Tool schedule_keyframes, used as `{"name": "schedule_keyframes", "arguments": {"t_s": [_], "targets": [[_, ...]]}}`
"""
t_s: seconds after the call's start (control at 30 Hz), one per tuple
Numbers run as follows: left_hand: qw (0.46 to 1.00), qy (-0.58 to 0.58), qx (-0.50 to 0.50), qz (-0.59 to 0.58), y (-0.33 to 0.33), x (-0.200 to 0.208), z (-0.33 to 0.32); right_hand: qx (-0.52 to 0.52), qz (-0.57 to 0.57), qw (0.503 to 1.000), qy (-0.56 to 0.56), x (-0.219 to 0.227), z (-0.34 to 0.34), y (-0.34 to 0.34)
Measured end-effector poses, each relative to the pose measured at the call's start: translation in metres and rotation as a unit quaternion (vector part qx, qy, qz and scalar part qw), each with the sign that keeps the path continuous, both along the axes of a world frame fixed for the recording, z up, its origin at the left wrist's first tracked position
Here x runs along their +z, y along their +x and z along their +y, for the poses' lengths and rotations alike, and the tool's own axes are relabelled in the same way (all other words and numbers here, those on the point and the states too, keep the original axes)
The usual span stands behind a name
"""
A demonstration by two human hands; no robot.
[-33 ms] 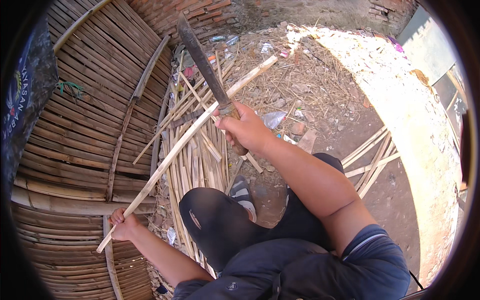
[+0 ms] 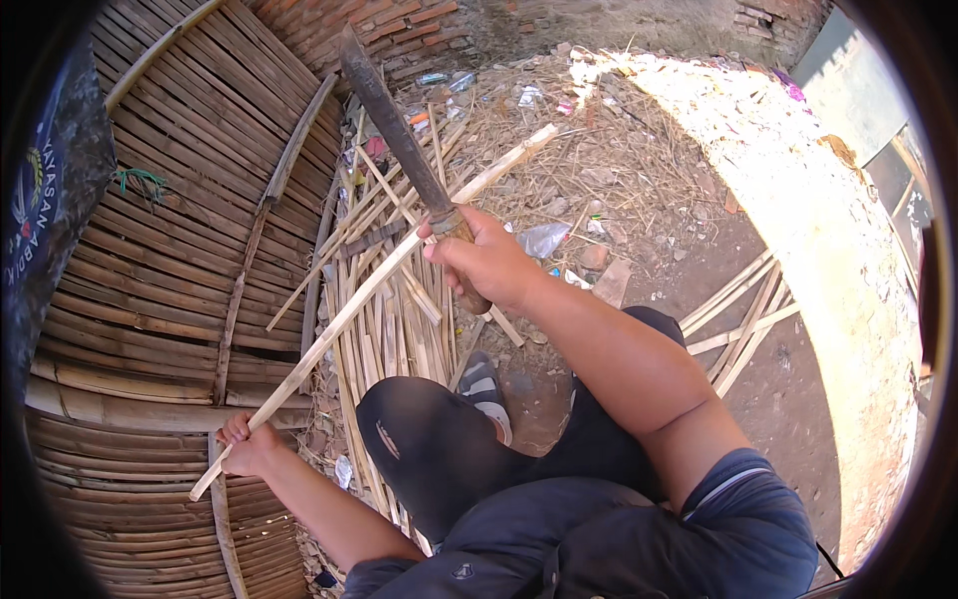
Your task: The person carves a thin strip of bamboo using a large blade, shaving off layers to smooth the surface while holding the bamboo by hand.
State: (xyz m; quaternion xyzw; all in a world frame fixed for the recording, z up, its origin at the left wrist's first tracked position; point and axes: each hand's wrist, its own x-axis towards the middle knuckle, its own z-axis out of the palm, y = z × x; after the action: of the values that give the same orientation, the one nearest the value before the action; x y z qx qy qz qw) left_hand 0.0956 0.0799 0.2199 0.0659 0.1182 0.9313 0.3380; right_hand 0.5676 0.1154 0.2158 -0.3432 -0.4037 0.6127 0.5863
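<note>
My left hand (image 2: 249,446) is closed around the near end of a long pale bamboo strip (image 2: 329,334), which slants up and away to the right. In my right hand (image 2: 489,262) is the wooden handle of a machete (image 2: 404,140), its dark blade pointing up and to the far left. The blade crosses over the strip near the handle. Whether the fingers of my right hand also touch the strip, I cannot tell. Below, a pile of split bamboo strips (image 2: 394,334) lies on the ground beside my bent knee.
A slatted bamboo wall (image 2: 170,250) rises on the left, with a dark printed cloth (image 2: 65,190) hanging there. More strips (image 2: 743,314) lie at right. Straw and litter (image 2: 599,170) cover the ground toward the brick wall (image 2: 409,25). My sandalled foot (image 2: 484,389) is below the machete.
The machete's tip has shifted slightly left, and my right hand with it. The strip's far end sits a little lower and further right. Both grips are unchanged.
</note>
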Motion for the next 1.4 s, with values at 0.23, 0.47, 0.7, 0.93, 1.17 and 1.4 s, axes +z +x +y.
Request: {"name": "schedule_keyframes", "arguments": {"t_s": [0.23,0.47,0.7,0.93,1.17,1.4], "targets": [[0.988,0.011,-0.147,0.038,-0.031,-0.049,0.021,-0.029,0.085,0.996,0.009,0.001,0.002,0.014],[0.856,-0.486,-0.102,0.143,0.041,-0.104,-0.062,-0.075,0.072,0.994,0.014,0.004,-0.006,0.024],[0.372,-0.503,0.277,0.729,0.036,-0.145,-0.171,-0.029,0.037,0.998,0.044,0.009,-0.013,0.016],[0.307,-0.411,0.007,0.858,0.093,-0.068,-0.161,0.047,-0.002,0.998,0.041,0.012,-0.02,0.007],[0.409,-0.4,-0.025,0.82,0.094,-0.095,-0.202,-0.141,-0.354,0.872,0.309,0.011,-0.003,0.052],[0.384,-0.462,-0.052,0.798,0.086,-0.104,-0.24,-0.079,-0.653,0.724,0.207,-0.003,-0.009,0.073]]}}
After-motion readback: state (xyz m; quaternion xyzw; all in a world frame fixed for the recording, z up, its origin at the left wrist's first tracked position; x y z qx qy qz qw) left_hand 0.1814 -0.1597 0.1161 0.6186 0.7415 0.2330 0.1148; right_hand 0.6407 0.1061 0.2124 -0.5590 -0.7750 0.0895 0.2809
